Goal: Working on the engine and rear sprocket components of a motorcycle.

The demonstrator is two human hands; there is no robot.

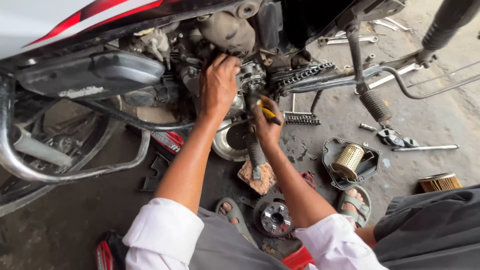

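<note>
My left hand (pixel 218 82) rests on the motorcycle engine (pixel 225 35), fingers curled against the metal part beside the sprocket housing (pixel 250 77). My right hand (pixel 266 122) grips a tool with a yellow and black handle (pixel 269 114), its tip pointed up into the housing. The drive chain (pixel 300 74) hangs loose just to the right of both hands. A footpeg (pixel 255 150) sticks out below my right hand.
On the oily floor lie a toothed sprocket (pixel 274 216), a black cover holding a brass filter (pixel 349 161), a second filter (pixel 439 182), a brick chunk (pixel 257 177), spanners (pixel 350 40) and a kick lever (pixel 375 105). My sandalled feet (pixel 356 204) flank the sprocket.
</note>
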